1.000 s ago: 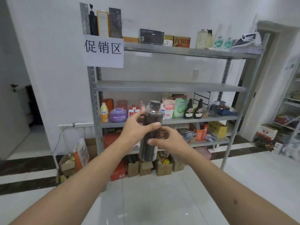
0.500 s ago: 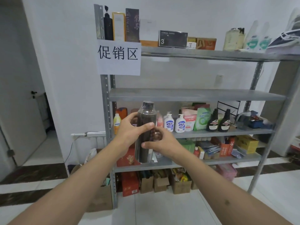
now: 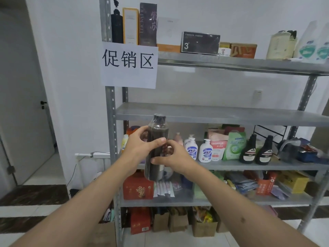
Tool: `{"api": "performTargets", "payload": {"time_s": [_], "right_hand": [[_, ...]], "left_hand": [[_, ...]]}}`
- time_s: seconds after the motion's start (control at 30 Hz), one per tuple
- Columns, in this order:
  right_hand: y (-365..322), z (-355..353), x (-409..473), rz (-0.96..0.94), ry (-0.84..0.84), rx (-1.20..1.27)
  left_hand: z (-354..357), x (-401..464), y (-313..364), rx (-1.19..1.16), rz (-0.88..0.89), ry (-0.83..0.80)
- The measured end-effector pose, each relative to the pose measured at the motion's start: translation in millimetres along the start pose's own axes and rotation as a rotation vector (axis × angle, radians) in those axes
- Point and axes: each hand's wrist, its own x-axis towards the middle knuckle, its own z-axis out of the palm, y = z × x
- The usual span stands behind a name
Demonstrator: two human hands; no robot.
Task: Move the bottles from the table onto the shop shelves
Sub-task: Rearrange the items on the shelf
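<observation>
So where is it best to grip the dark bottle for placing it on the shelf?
Grip the dark bottle round its straight middle, from the side. It is tall, upright and narrows below the cap, so the body gives the surest hold. Both hands, left hand and right hand, already hold there.

Dark bottle (image 3: 156,150), black cap, clear wrap, upright and slightly tilted, held between both hands: left hand (image 3: 140,145) grips its middle, right hand (image 3: 172,155) grips lower right side.
</observation>
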Motion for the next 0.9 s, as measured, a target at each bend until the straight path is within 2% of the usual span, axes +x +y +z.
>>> {"api": "performTargets", "payload": {"time_s": [0.33, 0.63, 0.9], "right_hand": [[17, -16, 95, -0.023, -0.006, 0.022], [21, -4, 215, -0.057, 0.002, 0.128], [10, 5, 335, -0.037, 0.084, 0.29]], "left_hand": [[8, 86, -24, -0.009, -0.02, 0.037], [-29, 196, -59, -0.019, -0.055, -0.07], [-58, 296, -86, -0.01, -0.079, -0.023]]}}
